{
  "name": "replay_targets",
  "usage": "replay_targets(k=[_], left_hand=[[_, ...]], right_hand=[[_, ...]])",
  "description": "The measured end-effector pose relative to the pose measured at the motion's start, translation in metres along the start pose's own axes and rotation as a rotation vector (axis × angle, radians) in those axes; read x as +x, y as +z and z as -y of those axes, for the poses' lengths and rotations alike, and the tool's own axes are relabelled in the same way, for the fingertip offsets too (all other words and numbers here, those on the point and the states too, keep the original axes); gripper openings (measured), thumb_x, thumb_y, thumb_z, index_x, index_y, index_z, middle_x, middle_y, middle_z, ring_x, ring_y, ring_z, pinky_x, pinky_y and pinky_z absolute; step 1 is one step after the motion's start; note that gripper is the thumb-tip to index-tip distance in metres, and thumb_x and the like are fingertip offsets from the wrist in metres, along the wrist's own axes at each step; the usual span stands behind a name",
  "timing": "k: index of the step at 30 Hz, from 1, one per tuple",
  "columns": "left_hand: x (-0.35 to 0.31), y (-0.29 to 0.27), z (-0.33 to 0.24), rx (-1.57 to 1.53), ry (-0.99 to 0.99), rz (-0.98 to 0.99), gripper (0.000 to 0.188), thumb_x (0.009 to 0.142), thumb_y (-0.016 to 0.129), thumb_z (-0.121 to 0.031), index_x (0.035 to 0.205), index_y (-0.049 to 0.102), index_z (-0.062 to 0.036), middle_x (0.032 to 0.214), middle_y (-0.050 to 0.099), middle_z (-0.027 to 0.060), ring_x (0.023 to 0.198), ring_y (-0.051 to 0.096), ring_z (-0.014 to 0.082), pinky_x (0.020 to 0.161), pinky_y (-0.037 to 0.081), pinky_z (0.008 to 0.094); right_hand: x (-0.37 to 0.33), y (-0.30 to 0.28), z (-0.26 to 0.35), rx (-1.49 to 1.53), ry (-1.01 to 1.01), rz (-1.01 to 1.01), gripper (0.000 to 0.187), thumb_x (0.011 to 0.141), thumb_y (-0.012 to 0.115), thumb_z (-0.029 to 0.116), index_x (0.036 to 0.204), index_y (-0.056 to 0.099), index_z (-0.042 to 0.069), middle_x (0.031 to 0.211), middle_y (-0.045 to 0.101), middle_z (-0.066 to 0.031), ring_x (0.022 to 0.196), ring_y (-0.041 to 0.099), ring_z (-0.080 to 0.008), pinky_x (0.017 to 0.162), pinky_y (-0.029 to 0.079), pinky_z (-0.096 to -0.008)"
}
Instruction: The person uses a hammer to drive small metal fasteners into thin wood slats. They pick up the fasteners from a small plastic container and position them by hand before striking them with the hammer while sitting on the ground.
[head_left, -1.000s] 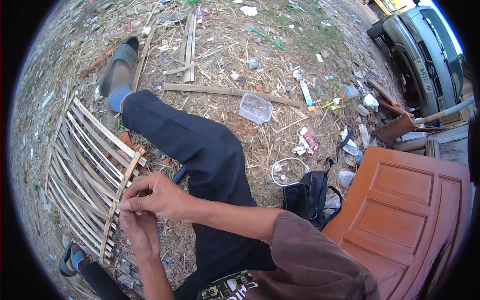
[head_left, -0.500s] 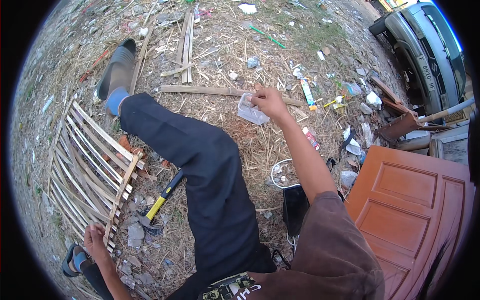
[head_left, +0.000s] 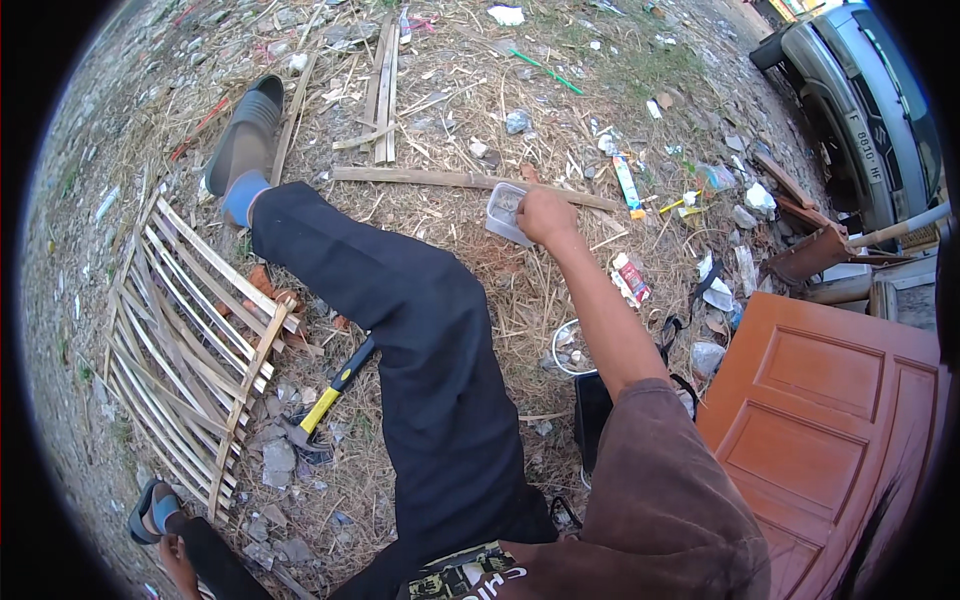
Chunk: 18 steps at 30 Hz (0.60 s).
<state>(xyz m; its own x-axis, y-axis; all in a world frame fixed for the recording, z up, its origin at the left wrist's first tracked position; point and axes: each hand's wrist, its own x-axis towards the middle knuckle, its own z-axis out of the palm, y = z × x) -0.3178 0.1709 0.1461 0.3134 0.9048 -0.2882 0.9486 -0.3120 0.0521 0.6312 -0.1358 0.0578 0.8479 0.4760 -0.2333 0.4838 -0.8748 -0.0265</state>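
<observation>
The right hand (head_left: 547,217) is at the tub (head_left: 505,232), a small clear box on the ground (head_left: 440,210). Its fingers (head_left: 528,214) bend down over the tub's right edge and partly into the opening; whether they grasp anything inside is hidden, so I cannot tell. The tub sits upright just on the near side of a plank (head_left: 420,177), toward the plank's right end; its contents are too small to make out. The arm stretches forward from a brown sleeve (head_left: 650,470).

The left hand (head_left: 178,568) is low by the ground's near left edge, beside the left shoe (head_left: 145,515) and dark trouser leg. It is small and blurred there, and I cannot tell whether its fingers are clenched, released or around something.

Near that hand and farther out lies the lattice (head_left: 246,395), pale curved slats joined by a crosspiece along its right edge. Just right of the lattice is the hammer (head_left: 322,408), its head toward the near left and its handle's other end meeting the outstretched right leg (head_left: 370,250). A red and white packet (head_left: 632,277) lies near the right forearm. A brown door (head_left: 805,420) lies along the ground's near right edge, with a car (head_left: 850,120) beyond it.
</observation>
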Motion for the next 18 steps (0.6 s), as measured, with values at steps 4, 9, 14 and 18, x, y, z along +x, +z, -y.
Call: replay_targets(k=[4,9,14,18], left_hand=[[-0.013,0.017,0.017,-0.08,-0.094,-0.021,0.025,0.102,0.061,-0.021,0.116,0.058,0.0001,0.101,0.06,0.0097,0.099,0.057,0.023,0.086,0.044,0.0355],[-0.019,0.046,0.039,-0.313,-0.146,-0.09,0.031,0.102,0.061,-0.023,0.12,0.058,0.0015,0.105,0.062,0.0117,0.106,0.057,0.0259,0.09,0.044,0.0377],[-0.014,0.072,0.093,-0.03,-0.236,-0.455,0.051,0.104,0.054,-0.042,0.122,0.063,0.0054,0.112,0.068,0.0228,0.111,0.062,0.0375,0.093,0.047,0.0466],[-0.011,0.081,0.079,-0.017,-0.376,-0.239,0.059,0.103,0.049,-0.049,0.118,0.065,0.006,0.11,0.068,0.0261,0.109,0.064,0.0406,0.092,0.048,0.0493]], right_hand=[[-0.002,-0.005,0.001,0.002,-0.025,0.02,0.024,0.079,0.068,0.017,0.099,0.08,0.018,0.1,0.076,-0.0141,0.094,0.073,-0.0323,0.085,0.058,-0.0451],[0.005,-0.004,-0.006,-0.125,-0.11,0.049,0.021,0.078,0.068,0.015,0.096,0.081,0.016,0.1,0.075,-0.0152,0.094,0.072,-0.0345,0.086,0.057,-0.0451],[0.004,-0.026,-0.001,-0.027,-0.226,0.076,0.024,0.082,0.067,0.014,0.102,0.078,0.007,0.102,0.075,-0.0176,0.094,0.073,-0.0345,0.087,0.057,-0.0443],[-0.007,-0.072,-0.005,0.17,-0.276,0.105,0.02,0.082,0.074,0.018,0.099,0.08,0.009,0.091,0.075,-0.0162,0.083,0.072,-0.03,0.079,0.056,-0.0416]])
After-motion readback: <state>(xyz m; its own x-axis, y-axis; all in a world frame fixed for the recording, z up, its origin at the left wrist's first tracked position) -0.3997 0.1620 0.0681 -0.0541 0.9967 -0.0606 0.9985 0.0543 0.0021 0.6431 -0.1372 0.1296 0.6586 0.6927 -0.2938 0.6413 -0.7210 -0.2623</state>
